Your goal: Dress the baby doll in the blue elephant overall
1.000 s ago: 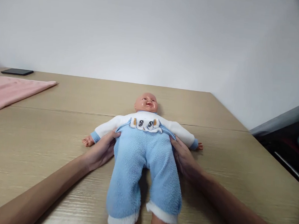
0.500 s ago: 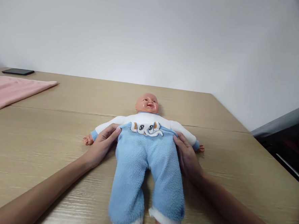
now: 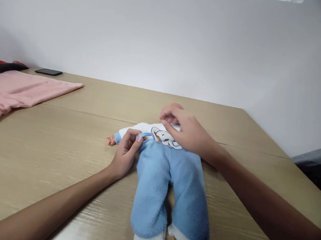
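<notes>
A baby doll lies on its back on the table, its feet toward me. It wears a white top [image 3: 138, 127] and fluffy blue trousers [image 3: 152, 184] with white cuffs. An elephant patch [image 3: 166, 137] shows at the upper front of the trousers. At the left of the waist, my left hand [image 3: 127, 150] pinches the blue trouser edge between thumb and fingers. My right hand [image 3: 188, 130] is over the doll's chest and neck, fingers bent, thumb apart, holding nothing that I can see. It hides most of the doll's head [image 3: 172, 108] and its far arm.
A pink cloth [image 3: 40, 89] lies on the table [image 3: 65, 157] at the left. Behind it are a dark phone-like slab [image 3: 48, 72] and a black and red object [image 3: 6, 67]. A white wall [image 3: 154, 43] stands behind the table.
My right hand has let go of the trousers' right edge and moved up and left over the doll's chest. More of the elephant patch shows. The view has shifted, with the doll now further right.
</notes>
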The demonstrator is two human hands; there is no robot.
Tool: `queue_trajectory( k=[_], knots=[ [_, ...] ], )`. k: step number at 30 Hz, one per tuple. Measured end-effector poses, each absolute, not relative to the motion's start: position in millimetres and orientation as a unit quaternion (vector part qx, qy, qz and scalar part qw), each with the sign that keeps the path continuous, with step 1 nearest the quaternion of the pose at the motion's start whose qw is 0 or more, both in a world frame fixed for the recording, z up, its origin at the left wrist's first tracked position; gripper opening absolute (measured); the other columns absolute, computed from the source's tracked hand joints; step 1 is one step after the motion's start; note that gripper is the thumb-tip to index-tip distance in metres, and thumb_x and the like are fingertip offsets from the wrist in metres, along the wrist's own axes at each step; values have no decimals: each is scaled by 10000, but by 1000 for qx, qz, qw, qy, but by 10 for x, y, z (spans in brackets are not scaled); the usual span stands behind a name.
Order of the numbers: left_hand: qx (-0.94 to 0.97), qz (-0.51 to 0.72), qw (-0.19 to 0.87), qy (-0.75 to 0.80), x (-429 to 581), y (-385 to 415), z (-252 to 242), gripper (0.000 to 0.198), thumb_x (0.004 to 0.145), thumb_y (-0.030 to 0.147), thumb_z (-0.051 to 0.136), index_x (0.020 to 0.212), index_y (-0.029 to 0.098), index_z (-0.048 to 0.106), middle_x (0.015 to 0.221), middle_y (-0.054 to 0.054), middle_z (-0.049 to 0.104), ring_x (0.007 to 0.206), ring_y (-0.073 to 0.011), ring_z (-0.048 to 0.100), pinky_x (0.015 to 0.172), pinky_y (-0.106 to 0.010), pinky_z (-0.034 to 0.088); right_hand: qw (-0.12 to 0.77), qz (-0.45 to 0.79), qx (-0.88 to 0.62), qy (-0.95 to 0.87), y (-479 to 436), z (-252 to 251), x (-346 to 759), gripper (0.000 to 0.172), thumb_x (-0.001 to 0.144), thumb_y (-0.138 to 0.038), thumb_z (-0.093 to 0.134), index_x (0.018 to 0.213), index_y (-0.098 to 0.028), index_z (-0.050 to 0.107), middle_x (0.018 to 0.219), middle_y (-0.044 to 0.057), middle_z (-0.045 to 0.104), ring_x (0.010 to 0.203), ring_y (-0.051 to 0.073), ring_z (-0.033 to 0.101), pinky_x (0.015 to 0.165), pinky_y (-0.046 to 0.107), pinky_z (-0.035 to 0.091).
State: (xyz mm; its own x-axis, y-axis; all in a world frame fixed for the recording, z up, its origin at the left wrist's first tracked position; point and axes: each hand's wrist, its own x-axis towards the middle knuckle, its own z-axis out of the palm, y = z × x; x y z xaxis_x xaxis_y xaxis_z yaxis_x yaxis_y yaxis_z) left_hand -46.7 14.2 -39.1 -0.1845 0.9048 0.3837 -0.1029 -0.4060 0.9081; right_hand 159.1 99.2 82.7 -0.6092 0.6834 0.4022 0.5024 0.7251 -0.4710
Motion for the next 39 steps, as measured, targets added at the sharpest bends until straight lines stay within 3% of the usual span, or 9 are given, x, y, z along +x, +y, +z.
queue_trajectory(
  k=[4, 9, 12, 16, 23, 30, 34, 36, 39],
  knots=[
    [518, 671, 356, 394, -457, 116, -476, 242, 1104, 501, 682, 1074, 263, 647, 794, 60, 549, 710, -129, 471, 685, -257, 394, -21, 149, -267, -952, 1462, 997, 808, 344, 1065, -199, 617, 1399, -200, 701, 1362, 84, 793, 1131, 210, 738, 888, 312, 528],
    [534, 670, 354, 377, -457, 94, -522, 167, 1140, 441, 633, 1153, 276, 616, 698, 89, 530, 640, -114, 490, 651, -240, 402, -134, 134, -154, -970, 1652, 657, 197, 341, 879, -128, 841, 1208, -215, 821, 1123, 50, 851, 900, 205, 716, 745, 302, 449],
    [536, 665, 350, 383, -457, 77, -502, 188, 1141, 449, 624, 1146, 261, 625, 673, 87, 533, 610, -114, 498, 625, -234, 412, -127, 124, -114, -977, 1675, 535, 172, 216, 966, -228, 766, 1173, -192, 813, 1093, 89, 834, 899, 229, 704, 745, 322, 435],
    [586, 664, 250, 392, -485, 52, -508, 101, 1149, 333, 614, 1169, 250, 668, 847, 25, 667, 693, -116, 571, 652, -233, 448, -39, 163, -71, -983, 1750, 641, 469, 365, 892, -95, 693, 1235, -209, 744, 1242, 69, 790, 1070, 224, 694, 856, 298, 462],
    [637, 679, 181, 317, -525, 14, -643, 114, 1092, 310, 685, 1164, 237, 736, 926, -33, 763, 836, -181, 700, 824, -312, 567, 140, 275, -120, -944, 1737, 706, 1167, 540, 671, 50, 570, 1129, -197, 717, 1180, 56, 762, 1118, 242, 697, 998, 347, 495],
    [535, 723, 306, 314, -405, 16, -363, 56, 1132, 354, 636, 1146, 314, 672, 777, 63, 657, 531, -82, 460, 530, -174, 404, 155, 334, -91, -925, 1702, 515, 1312, 332, 774, -80, 705, 1084, -198, 702, 1242, 104, 736, 1200, 279, 662, 1089, 419, 491],
    [412, 718, 460, 321, -421, 125, -124, 233, 1006, 477, 805, 1041, 293, 667, 576, 120, 446, 490, -83, 329, 531, -166, 383, 139, 345, -57, -926, 1728, 466, 1289, 238, 871, -222, 721, 1107, -197, 710, 1283, 126, 733, 1207, 286, 656, 1089, 421, 497],
    [383, 699, 476, 372, -453, 221, -132, 325, 933, 527, 863, 1007, 273, 673, 585, 112, 457, 518, -90, 386, 531, -172, 394, 128, 369, -57, -919, 1730, 436, 1272, 326, 845, -231, 735, 1168, -187, 721, 1354, 140, 720, 1263, 296, 646, 1130, 425, 487],
    [380, 683, 456, 426, -498, 380, -257, 389, 868, 553, 900, 1008, 258, 687, 878, 27, 719, 752, -121, 623, 639, -195, 494, 115, 419, -105, -895, 1731, 413, 1258, 376, 817, -197, 743, 1194, -192, 734, 1398, 127, 737, 1371, 282, 626, 1237, 426, 430]
  ],
)
